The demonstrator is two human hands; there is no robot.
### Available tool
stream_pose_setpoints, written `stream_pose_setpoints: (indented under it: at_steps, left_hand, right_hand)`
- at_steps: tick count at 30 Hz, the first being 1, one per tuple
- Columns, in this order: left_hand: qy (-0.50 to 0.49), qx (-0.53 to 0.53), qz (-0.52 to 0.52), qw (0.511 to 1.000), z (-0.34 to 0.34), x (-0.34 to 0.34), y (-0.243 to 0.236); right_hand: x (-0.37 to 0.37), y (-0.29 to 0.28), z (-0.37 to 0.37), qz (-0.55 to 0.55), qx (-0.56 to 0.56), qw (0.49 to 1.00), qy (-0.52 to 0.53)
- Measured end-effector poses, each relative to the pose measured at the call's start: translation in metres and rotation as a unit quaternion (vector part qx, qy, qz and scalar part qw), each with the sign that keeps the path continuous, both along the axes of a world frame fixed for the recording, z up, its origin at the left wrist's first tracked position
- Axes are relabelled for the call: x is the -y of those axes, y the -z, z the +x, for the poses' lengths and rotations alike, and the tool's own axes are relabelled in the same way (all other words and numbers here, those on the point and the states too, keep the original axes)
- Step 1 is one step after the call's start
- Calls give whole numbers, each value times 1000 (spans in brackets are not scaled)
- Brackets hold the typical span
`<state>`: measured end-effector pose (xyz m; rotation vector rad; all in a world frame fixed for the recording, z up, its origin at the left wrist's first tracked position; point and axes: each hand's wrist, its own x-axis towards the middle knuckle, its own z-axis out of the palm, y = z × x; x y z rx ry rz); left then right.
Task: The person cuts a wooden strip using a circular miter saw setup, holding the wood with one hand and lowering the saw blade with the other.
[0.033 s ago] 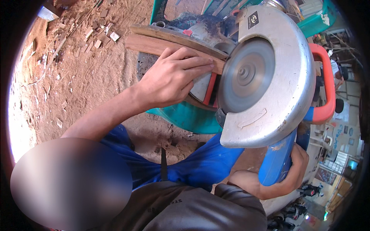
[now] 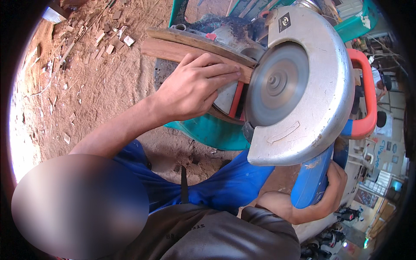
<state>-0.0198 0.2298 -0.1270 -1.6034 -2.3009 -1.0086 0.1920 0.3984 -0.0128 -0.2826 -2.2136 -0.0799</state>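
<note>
Wood in a straight reddish-brown strip [image 2: 167, 50] lies along a weathered brown batten [image 2: 186, 40] at the saw, its right end right up against the round grey metal blade [image 2: 277, 84]; whether they touch, I cannot tell. My left hand [image 2: 195, 86] spreads partly curled fingers over the strip, pressing it, I judge, to the batten so it can't skew or chatter. Whether my thumb closes underneath is hidden. My right hand [image 2: 331, 190] is wrapped round the thick blue plastic handle [image 2: 310, 186], probably to govern the blade's height; its smeared face suggests it is spinning.

The curved silver metal guard [image 2: 329, 86] covers the blade's right side, but the edge facing my left hand is bare, and my fingertips sit near it, with little room to slide right. Leftward is freer: the strip's far end juts out above sawdust-covered ground [image 2: 108, 99]. Below, the rounded teal plastic support [image 2: 216, 132] and my blue-trousered legs [image 2: 234, 182] take up the space.
</note>
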Motion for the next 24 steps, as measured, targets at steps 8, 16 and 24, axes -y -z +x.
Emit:
stream_pose_setpoints:
  at_steps: [8, 16, 24]
  left_hand:
    - [-3, -6, -5, 1000, -6, -2, 2]
    - [-2, -13, -2, 1000, -10, -4, 3]
    - [-2, -5, 2, 1000, -11, -5, 3]
  right_hand:
    - [2, 1, -5, -8, 8, 999, 33]
    - [3, -2, -6, -25, 36, 998, 35]
    - [-3, 4, -7, -27, 5, 1000, -3]
